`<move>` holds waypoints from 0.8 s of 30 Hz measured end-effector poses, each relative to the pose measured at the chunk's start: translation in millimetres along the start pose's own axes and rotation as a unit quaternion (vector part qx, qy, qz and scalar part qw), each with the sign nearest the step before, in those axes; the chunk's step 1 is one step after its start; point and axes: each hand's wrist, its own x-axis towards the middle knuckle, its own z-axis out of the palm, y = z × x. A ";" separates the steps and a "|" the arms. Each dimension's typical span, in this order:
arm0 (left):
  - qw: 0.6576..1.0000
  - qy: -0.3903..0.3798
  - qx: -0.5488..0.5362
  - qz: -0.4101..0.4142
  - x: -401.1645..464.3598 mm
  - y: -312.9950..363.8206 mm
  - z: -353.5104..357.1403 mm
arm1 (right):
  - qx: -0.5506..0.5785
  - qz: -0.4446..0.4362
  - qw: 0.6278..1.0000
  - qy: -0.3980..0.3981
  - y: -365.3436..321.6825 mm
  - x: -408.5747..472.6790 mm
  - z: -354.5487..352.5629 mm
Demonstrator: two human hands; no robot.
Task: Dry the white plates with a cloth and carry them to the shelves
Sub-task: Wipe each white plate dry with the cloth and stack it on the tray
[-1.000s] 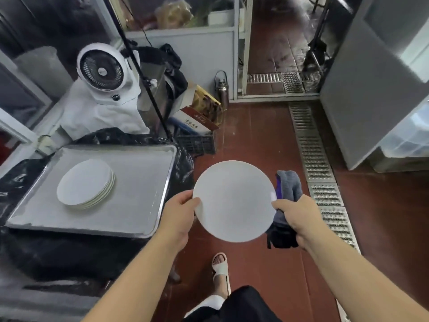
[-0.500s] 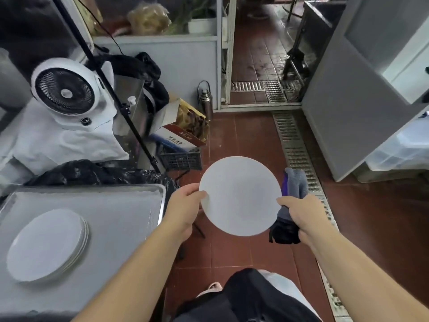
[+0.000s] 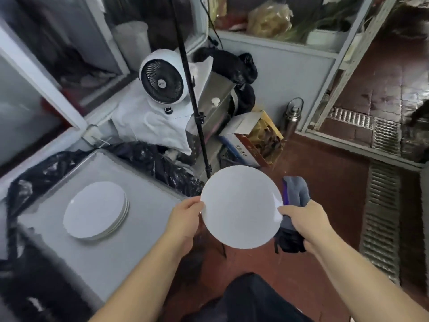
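White plate (image 3: 240,206) is being held out over the red floor (image 3: 325,182), both hands clamped on it: left hand (image 3: 185,220) is gripping the left rim, right hand (image 3: 306,220) is pinching the right rim while also clutching a grey cloth (image 3: 298,191) bunched behind it. Left of that, a plate stack (image 3: 96,210) is sitting on the metal tray (image 3: 139,228). Farther back, a white fan (image 3: 162,81) is facing the camera.

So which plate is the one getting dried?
Find the big metal tray on the left with a stack of plates. Just right of it, the left hand and right hand hold one white plate in the air, a grey cloth behind it.
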 end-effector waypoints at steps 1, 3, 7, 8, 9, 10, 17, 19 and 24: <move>1.000 0.019 -0.016 -0.004 0.3 -0.9 -5.0 | -0.022 -0.008 0.999 -0.022 -9.9 8.3 7.8; 0.997 0.063 -0.052 -0.016 -2.3 -7.1 -18.9 | -0.064 -0.027 0.996 -0.063 -24.4 20.6 28.1; 0.977 0.153 -0.146 -0.034 -16.1 -34.3 -57.9 | -0.124 -0.059 0.980 -0.143 -35.7 27.7 82.5; 0.970 0.173 -0.168 -0.040 -19.6 -42.1 -68.7 | -0.141 -0.066 0.975 -0.160 -36.3 26.6 97.6; 0.962 0.194 -0.187 -0.048 -22.7 -49.3 -79.2 | -0.158 -0.073 0.969 -0.175 -36.8 24.6 112.3; 0.954 0.213 -0.203 -0.056 -25.1 -56.2 -89.8 | -0.175 -0.082 0.963 -0.188 -37.3 21.9 127.2; 0.922 0.290 -0.247 -0.070 -29.3 -83.8 -176.7 | -0.274 -0.147 0.920 -0.239 -56.2 -15.1 234.7; 0.915 0.302 -0.260 -0.071 -25.8 -87.4 -204.3 | -0.286 -0.163 0.913 -0.242 -62.1 -25.2 264.2; 0.921 0.297 -0.246 -0.059 -7.8 -90.0 -262.2 | -0.311 -0.185 0.900 -0.241 -71.6 -38.3 324.9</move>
